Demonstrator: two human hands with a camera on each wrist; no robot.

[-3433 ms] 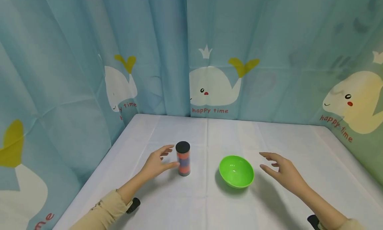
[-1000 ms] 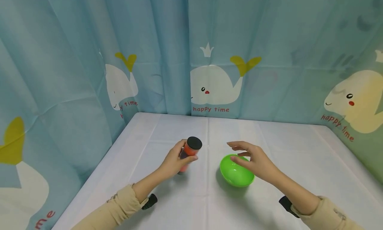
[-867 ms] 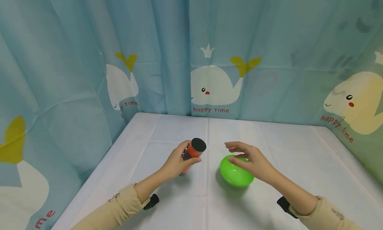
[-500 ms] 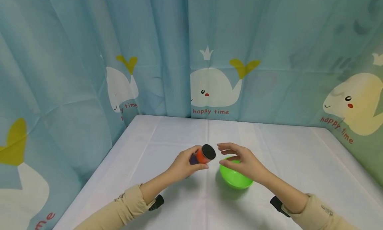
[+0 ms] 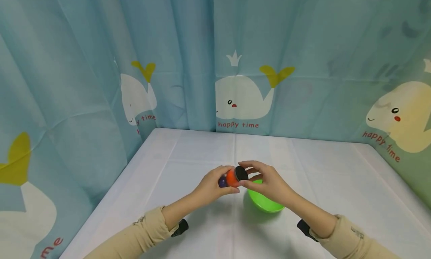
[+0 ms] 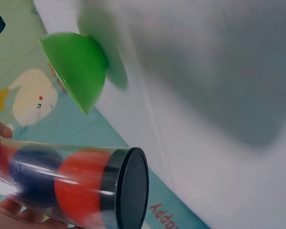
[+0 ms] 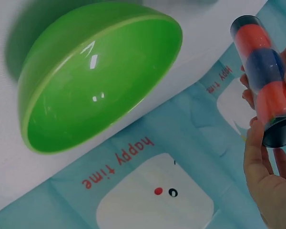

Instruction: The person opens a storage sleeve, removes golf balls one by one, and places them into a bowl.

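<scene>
My left hand (image 5: 209, 187) grips a clear plastic tube (image 5: 231, 178) holding orange-red and dark blue balls. The tube is tilted off the table, its black cap (image 5: 241, 173) pointing to the right. My right hand (image 5: 272, 185) has its thumb and fingers spread around the cap, fingertips right at its edge in the head view. In the left wrist view the face of the cap (image 6: 134, 191) shows uncovered. The right wrist view shows the right fingertips (image 7: 255, 131) beside the capped end. A bright green bowl (image 5: 264, 202) sits on the table below the right hand, partly hidden by it.
A white cloth covers the table (image 5: 188, 146). Light blue curtains (image 5: 175, 57) printed with whales and "happy time" surround it at the back and sides. A black wrist device (image 5: 180, 228) shows under the left sleeve, another wrist device (image 5: 306, 229) under the right.
The left hand has picked up the upright tube, tilted it and moved it right. The right hand has come leftward over the bowl to the cap. The bowl has stayed put.
</scene>
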